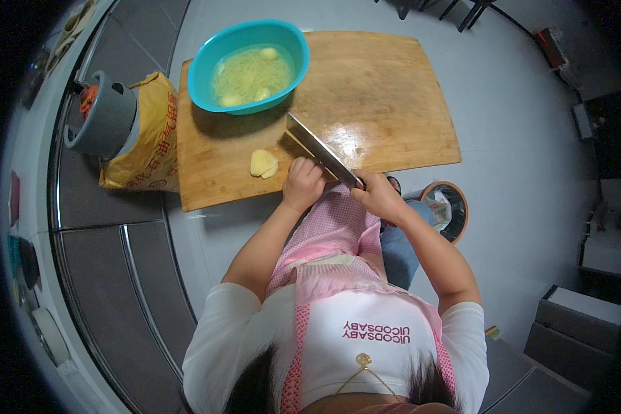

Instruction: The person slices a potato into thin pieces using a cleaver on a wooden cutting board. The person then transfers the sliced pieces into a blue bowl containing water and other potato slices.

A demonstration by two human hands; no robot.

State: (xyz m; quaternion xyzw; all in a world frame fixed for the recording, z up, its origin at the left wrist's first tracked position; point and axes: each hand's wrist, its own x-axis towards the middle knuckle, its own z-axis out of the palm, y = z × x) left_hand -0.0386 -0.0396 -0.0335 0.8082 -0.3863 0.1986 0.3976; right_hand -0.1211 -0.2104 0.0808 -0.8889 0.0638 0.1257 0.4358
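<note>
My right hand (380,194) grips the handle of a cleaver (321,151), whose broad blade slants up and left over the wooden board (378,77). Close beside the blade, at the board's near edge, my left hand (304,183) has its fingers curled down. Whether something is under those fingers is hidden. A few pale yellow slices, apparently potato (263,163), lie overlapping just left of that hand. At the board's far left stands a turquoise plastic basin (196,77). Thin yellow shreds (251,75) and several whole peeled potatoes (232,100) sit in its water.
Left of the board, a grey gas cylinder (106,124) stands by a yellow printed sack (152,150). Dark cabinets (114,274) run along that side. A lined waste bin (459,215) is on the floor by my right knee. Furniture legs (471,15) show at the far end.
</note>
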